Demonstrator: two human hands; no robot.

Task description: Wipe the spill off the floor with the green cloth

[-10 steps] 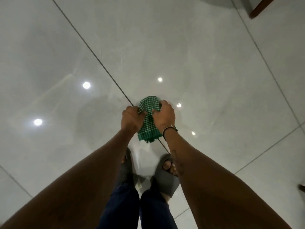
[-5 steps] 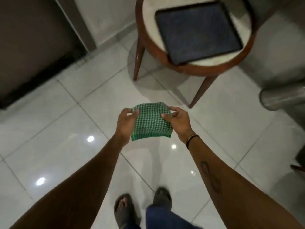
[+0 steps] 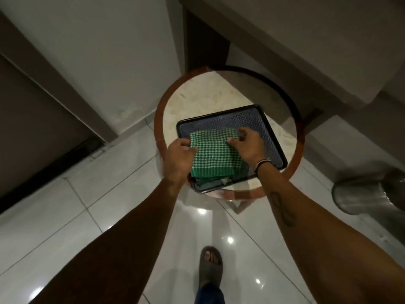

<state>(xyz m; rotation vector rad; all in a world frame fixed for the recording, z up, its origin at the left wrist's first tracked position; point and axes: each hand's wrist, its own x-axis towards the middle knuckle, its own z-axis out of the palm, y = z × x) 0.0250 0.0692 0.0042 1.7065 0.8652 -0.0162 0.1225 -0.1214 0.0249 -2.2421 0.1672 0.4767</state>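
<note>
The green checked cloth [image 3: 212, 154], folded into a square, lies over the near left part of a black tray [image 3: 252, 119]. My left hand [image 3: 179, 156] pinches the cloth's left edge. My right hand [image 3: 249, 148] holds its right edge, thumb on top and fingers curled at the far corner. A darker green layer shows under the cloth's near edge. The glossy white tile floor [image 3: 109, 194] shows only light reflections; I cannot make out a spill.
The tray sits on a small round table [image 3: 160, 119] with a wooden rim and pale stone top. A steel bin [image 3: 361, 194] stands to the right. A dark door [image 3: 32, 128] and a white wall are at left. My sandalled foot [image 3: 210, 266] is below.
I have straightened up from the floor and stepped to the round table. The cloth went from bunched in both fists, to folded in the air, to resting on the tray.
</note>
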